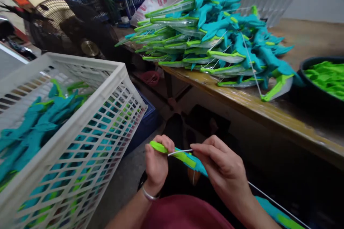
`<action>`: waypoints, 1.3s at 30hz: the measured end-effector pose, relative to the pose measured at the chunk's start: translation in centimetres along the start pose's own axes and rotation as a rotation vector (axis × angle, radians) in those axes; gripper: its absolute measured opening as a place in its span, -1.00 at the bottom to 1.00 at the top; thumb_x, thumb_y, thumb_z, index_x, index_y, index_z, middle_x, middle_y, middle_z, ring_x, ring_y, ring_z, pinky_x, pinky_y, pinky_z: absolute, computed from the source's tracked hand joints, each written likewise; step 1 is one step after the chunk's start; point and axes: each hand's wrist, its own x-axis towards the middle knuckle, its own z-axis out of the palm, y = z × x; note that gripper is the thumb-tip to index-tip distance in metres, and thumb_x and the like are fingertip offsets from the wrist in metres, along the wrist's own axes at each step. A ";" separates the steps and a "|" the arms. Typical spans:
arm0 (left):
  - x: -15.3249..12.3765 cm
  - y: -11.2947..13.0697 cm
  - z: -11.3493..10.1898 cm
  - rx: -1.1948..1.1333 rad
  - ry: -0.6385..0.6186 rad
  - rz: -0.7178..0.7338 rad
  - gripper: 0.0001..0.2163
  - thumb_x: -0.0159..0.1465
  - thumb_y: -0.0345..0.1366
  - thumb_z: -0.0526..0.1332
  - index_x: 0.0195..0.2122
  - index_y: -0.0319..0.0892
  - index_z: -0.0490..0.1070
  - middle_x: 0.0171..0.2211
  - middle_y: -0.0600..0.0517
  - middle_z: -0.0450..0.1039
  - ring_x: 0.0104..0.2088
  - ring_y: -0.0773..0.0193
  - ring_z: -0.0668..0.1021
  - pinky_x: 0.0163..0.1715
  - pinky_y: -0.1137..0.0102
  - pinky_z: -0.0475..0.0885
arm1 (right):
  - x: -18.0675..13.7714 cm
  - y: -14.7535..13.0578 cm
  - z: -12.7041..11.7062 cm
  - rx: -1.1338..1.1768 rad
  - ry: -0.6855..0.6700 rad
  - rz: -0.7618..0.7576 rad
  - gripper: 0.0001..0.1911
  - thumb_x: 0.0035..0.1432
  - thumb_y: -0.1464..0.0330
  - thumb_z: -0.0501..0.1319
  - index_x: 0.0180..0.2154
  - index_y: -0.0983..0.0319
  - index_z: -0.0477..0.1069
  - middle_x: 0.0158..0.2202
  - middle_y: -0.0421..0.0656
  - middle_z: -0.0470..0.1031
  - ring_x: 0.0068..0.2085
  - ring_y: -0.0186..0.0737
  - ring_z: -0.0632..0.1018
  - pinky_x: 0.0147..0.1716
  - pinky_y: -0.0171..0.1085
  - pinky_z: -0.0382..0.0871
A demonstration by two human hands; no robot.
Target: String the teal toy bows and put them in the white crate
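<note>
A teal and green plastic toy bow lies slantwise across my lap, and its middle passes out of sight behind my right hand and forearm. My left hand is closed around the bow's bright green end. Between thumb and fingertips, my right hand pinches a white string, which runs taut to the bow's green end beside my left fingers. At the lower right, another teal and green part shows with a white string alongside it.
On the wooden table lies a big pile of similar bows. A black tub at the right holds green parts. A white plastic crate with more bows stands at the left. Behind it is a fan.
</note>
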 end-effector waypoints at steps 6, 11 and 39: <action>-0.7 1.5 0.7 -0.023 -0.190 0.083 -0.46 0.39 0.21 -0.04 -0.42 -0.15 0.39 -0.51 0.02 0.28 -0.42 0.18 0.34 -0.29 0.24 0.29 | -0.2 -2.4 1.4 0.083 -0.043 0.011 -0.74 0.33 0.57 0.17 -0.05 0.21 0.53 -0.40 -0.22 0.38 -0.43 -0.42 0.45 -0.50 -0.44 0.33; -1.1 1.2 1.0 -0.019 -0.255 0.074 -0.47 0.35 0.23 -0.03 -0.43 -0.14 0.35 -0.52 0.02 0.27 -0.43 0.17 0.33 -0.29 0.22 0.27 | -0.5 -3.1 1.2 0.046 -0.008 -0.061 -0.71 0.30 0.56 0.17 -0.02 0.18 0.49 -0.44 -0.27 0.43 -0.48 -0.42 0.46 -0.49 -0.41 0.35; -1.8 1.0 1.6 0.002 -0.299 0.078 -0.47 0.30 0.26 -0.03 -0.46 -0.11 0.32 -0.54 -0.01 0.29 -0.45 0.14 0.36 -0.30 0.15 0.32 | -0.1 -3.7 1.2 -0.085 0.004 -0.170 -0.78 0.32 0.52 0.12 -0.08 0.21 0.46 -0.41 -0.23 0.54 -0.49 -0.38 0.51 -0.51 -0.38 0.38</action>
